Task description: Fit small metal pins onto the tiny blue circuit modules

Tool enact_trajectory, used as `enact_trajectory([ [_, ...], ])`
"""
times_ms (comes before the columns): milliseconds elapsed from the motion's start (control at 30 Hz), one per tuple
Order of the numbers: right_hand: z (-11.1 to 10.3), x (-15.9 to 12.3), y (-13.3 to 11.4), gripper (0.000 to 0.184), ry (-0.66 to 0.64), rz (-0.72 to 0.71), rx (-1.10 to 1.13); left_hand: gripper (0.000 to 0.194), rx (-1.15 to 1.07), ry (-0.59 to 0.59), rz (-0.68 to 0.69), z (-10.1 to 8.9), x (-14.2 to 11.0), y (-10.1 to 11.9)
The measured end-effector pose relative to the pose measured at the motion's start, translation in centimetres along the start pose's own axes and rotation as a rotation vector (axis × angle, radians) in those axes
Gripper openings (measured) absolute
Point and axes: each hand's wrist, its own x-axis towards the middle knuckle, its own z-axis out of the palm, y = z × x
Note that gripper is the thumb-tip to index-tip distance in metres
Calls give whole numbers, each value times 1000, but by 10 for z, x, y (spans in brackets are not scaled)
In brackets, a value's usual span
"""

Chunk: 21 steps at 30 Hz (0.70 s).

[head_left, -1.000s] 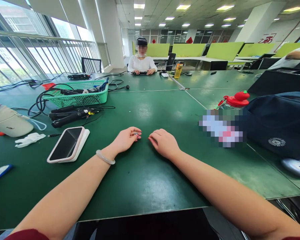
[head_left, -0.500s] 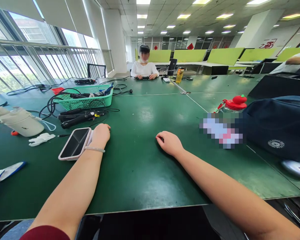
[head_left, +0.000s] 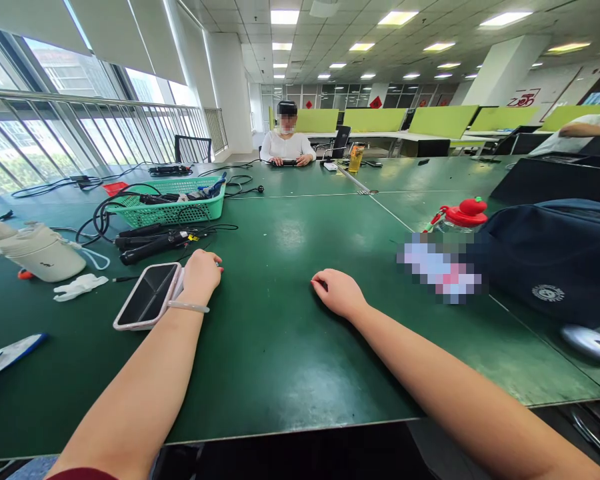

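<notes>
My left hand [head_left: 201, 274] lies on the green table [head_left: 280, 347], its fingers curled down over the right edge of a pink-cased phone [head_left: 147, 304] with a dark screen. A pale bangle sits on that wrist. My right hand [head_left: 338, 293] rests knuckles-up on the bare table near the middle, fingers loosely curled under, with nothing visible in it. The two hands are well apart.
Black handheld devices with cables [head_left: 150, 241] and a green basket [head_left: 173, 208] lie beyond the phone. A cream pouch [head_left: 35, 251] and white glove [head_left: 79, 286] are left. A red-lidded bottle [head_left: 463, 215] and dark bag [head_left: 555, 260] are right. A person [head_left: 286, 143] sits across.
My left hand has swung left from beside the right hand to the phone's edge and settled there. The right hand has stayed almost in place.
</notes>
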Motion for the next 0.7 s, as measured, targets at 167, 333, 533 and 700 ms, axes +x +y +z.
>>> enact_trajectory([
  [167,-3,0,0,21,-16,7,15,16,54,68,16,-1,-2,7],
  [333,-1,1,1,21,-55,-9,11,20,-168,17,-116,10,2,1],
  [533,1,1,0,19,-81,-69,63,24,-346,-124,-4,25,2,9],
  [700,3,2,1,16,-101,-129,144,28,-678,-410,247,38,-37,61],
])
